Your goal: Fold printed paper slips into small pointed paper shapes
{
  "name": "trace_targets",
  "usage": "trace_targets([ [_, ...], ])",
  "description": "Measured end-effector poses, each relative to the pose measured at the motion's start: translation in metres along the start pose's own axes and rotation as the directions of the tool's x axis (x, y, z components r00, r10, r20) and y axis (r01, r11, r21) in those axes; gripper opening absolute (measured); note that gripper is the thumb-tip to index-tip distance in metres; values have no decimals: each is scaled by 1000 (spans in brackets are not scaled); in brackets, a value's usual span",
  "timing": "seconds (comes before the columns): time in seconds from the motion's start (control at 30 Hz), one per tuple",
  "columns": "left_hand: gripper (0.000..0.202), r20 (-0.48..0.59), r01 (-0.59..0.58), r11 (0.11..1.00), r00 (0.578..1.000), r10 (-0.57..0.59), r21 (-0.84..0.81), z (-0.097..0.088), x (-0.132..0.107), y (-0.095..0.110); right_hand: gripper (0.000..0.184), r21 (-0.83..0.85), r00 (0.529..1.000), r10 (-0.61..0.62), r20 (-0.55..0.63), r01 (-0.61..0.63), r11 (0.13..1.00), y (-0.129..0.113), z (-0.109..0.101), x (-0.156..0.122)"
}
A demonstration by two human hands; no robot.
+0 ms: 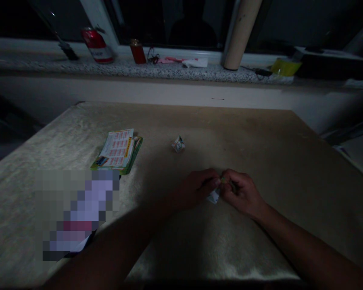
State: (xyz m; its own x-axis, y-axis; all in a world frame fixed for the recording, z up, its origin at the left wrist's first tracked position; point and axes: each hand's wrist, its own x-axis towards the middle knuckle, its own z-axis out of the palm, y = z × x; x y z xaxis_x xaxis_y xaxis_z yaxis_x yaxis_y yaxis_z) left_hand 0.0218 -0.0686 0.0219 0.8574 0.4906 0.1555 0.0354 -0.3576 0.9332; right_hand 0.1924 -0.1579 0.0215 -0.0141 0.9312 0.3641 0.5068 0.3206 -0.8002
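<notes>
Above the table's middle right, my left hand (pixel 201 184) and my right hand (pixel 242 191) meet fingertip to fingertip. Both are closed in a pinch on a small piece of folded paper (pixel 213 197), whose pale lower part shows below the fingers. A bit of green and yellow peeks out between the fingertips; the rest of the paper is hidden. Farther back on the table lies a small folded paper piece (pixel 178 144) with points, white with coloured print.
A stack of printed calendar cards (pixel 116 151) lies at the left, beside a blurred-out lit device (pixel 84 213). On the granite sill (pixel 175 73) stand a red can (pixel 97 46), a red jar (pixel 138 52) and a cardboard tube (pixel 242 34).
</notes>
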Motion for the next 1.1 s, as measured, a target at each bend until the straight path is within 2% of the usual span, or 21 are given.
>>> trace_targets([
  [0.13, 36, -4, 5, 999, 1000, -5, -39, -1, 0, 2, 22, 35, 999, 29, 18, -29, 999, -1, -2, 0],
  [0.3, 38, -9, 34, 997, 999, -35, -65, -1, 1, 1, 31, 14, 999, 43, 6, -43, 999, 1, -4, 2],
  [0.4, 39, 27, 81, 990, 997, -78, -113, 0, 1, -1, 30, 19, 999, 43, -5, -43, 999, 2, -4, 2],
  [0.57, 43, 48, 167, 947, 986, -160, -274, -6, 0, -2, 30, 96, 987, 111, -119, -100, 990, 4, -9, 0],
  [0.73, 45, 63, 210, 892, 977, -202, -401, -21, -1, -2, 32, 244, 934, 247, -257, -185, 952, 9, -16, 1],
  [0.8, 42, 84, 244, 889, 970, -230, -387, -25, -1, -1, 32, 320, 915, 297, -275, -204, 925, 12, -16, 2],
  [0.97, 27, 90, 273, 939, 961, -260, -210, -27, -1, -1, 33, 460, 888, 373, -268, -222, 860, 20, -14, 2],
  [1.1, 36, 88, 254, 946, 966, -241, -200, -25, -1, 0, 36, 442, 897, 353, -265, -213, 871, 22, -13, 0],
])
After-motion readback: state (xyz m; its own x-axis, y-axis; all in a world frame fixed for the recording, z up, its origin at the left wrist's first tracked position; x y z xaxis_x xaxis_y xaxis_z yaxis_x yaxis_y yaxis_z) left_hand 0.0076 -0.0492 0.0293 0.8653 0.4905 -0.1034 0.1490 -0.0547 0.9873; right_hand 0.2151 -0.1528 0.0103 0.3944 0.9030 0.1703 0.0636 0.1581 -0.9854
